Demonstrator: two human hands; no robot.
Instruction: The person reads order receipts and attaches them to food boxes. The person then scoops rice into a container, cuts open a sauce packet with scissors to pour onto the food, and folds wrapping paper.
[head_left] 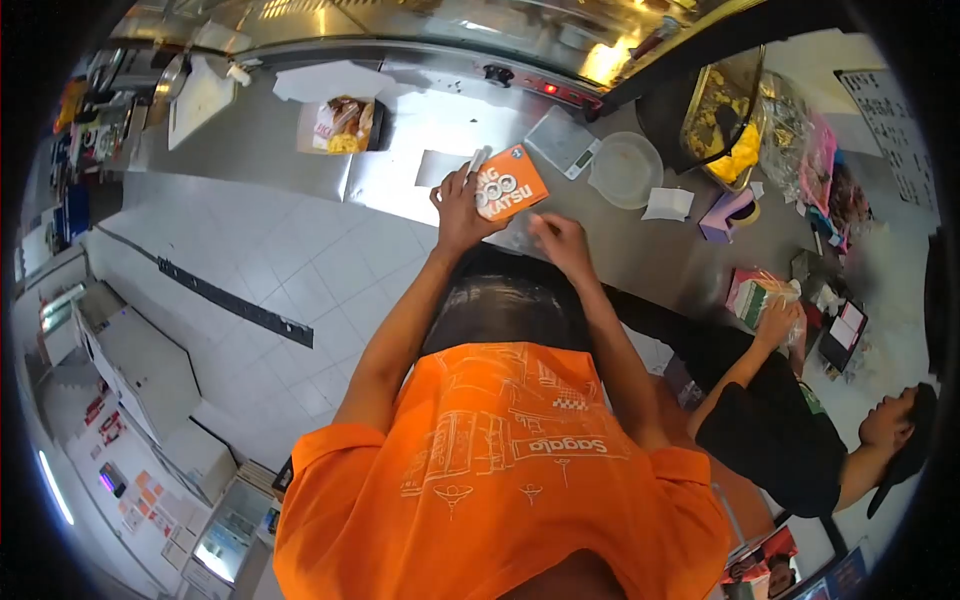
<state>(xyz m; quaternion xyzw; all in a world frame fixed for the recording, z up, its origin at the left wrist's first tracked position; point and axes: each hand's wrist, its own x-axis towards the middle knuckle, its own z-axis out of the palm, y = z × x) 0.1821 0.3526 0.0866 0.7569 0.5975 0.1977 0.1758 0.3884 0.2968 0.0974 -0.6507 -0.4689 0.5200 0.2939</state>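
An orange box with white lettering (511, 184) sits tilted near the counter's front edge. Fingers of my left hand (459, 212) are closed around its left side, and a small pale cylindrical item (477, 160) shows by the fingertips. Just right of the box's lower corner, my right hand (562, 244) has its fingers curled together; what they hold, if anything, is too small to make out. Something clear, like plastic, lies between the box and my right hand (515, 236).
An open food box (342, 125) stands left on the steel counter (400, 190). To the right are a scale (562, 142), a round clear lid (625, 170), a white paper (668, 204), a purple tape dispenser (722, 218) and a food tray (735, 150). A co-worker (780, 440) handles a package.
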